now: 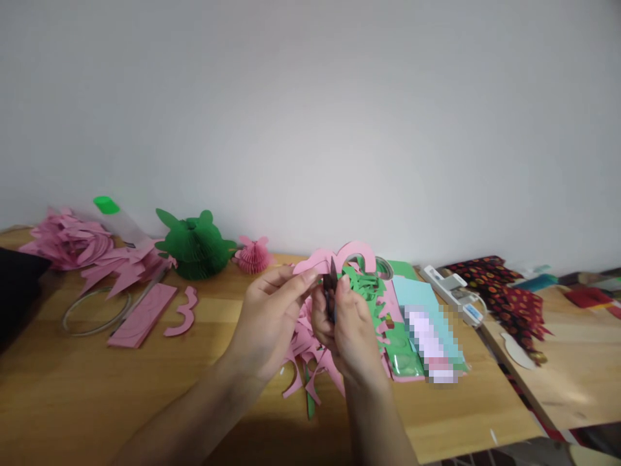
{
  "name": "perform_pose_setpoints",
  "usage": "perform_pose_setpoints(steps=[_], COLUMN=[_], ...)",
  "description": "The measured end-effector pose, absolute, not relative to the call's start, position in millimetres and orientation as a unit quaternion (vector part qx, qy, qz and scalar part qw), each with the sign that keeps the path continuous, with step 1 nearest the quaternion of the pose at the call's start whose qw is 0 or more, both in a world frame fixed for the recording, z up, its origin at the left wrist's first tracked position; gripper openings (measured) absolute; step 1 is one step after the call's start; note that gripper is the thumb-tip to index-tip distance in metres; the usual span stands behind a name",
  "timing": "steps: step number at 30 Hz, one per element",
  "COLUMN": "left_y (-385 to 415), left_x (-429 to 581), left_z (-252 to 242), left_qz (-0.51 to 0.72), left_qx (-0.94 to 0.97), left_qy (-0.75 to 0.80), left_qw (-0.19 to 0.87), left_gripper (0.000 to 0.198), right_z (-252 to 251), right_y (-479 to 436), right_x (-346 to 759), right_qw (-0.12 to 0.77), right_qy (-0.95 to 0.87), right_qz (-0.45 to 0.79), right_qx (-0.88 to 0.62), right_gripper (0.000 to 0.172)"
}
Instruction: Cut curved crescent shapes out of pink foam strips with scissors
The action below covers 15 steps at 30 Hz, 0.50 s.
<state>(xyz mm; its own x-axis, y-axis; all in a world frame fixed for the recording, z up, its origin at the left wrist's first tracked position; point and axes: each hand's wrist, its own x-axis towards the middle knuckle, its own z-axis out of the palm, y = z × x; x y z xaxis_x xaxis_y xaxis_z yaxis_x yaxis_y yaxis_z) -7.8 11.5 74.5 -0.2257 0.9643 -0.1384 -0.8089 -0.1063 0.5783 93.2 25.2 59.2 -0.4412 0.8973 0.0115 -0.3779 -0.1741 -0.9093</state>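
Observation:
My left hand (266, 317) pinches a curved pink paper cutout (359, 248) between thumb and fingers. Dark-bladed scissors (330, 279) are gripped in my right hand (347, 323), blades pointing up and away against the paper's edge. Most of the scissor handles are hidden by my fingers. Below and between my hands lie pink and green paper scraps (317, 366). To the left, a wavy pink cutout (187, 312) rests beside a folded pink paper strip (143, 316) with curved lines on it.
A green honeycomb paper figure (194, 246) and a smaller pink one (253, 254) stand near the wall. Pink paper pieces (72, 238) are heaped at far left. Light blue paper (417, 292), a white power strip (453, 292) and patterned dark fabric (504, 291) lie to the right.

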Motion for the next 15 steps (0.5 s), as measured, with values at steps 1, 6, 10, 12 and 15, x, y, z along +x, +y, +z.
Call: perform_pose_setpoints(steps=[1, 6, 10, 12, 15], left_y=[11.2, 10.2, 9.9, 9.7, 10.1], left_x=[-7.6, -6.7, -7.0, -7.3, -7.4], left_z=[74.4, 74.2, 73.9, 73.8, 73.7], left_qz=[0.731, 0.733, 0.732, 0.734, 0.732], left_qx=[0.137, 0.141, 0.143, 0.145, 0.144], left_qy=[0.281, 0.275, 0.275, 0.275, 0.277], left_qw=[0.607, 0.606, 0.606, 0.604, 0.605], left_gripper=[0.009, 0.009, 0.009, 0.009, 0.009], right_z=[59.1, 58.3, 58.5, 58.8, 58.9], right_y=[25.3, 26.4, 26.6, 26.5, 26.6], right_x=[93.2, 92.5, 92.3, 92.5, 92.8], right_qw=[0.448, 0.449, 0.451, 0.450, 0.448], right_qy=[-0.459, -0.455, -0.452, -0.451, -0.452], right_qz=[0.714, 0.715, 0.720, 0.722, 0.722], right_qx=[-0.282, -0.282, -0.273, -0.271, -0.271], right_gripper=[0.049, 0.049, 0.049, 0.048, 0.048])
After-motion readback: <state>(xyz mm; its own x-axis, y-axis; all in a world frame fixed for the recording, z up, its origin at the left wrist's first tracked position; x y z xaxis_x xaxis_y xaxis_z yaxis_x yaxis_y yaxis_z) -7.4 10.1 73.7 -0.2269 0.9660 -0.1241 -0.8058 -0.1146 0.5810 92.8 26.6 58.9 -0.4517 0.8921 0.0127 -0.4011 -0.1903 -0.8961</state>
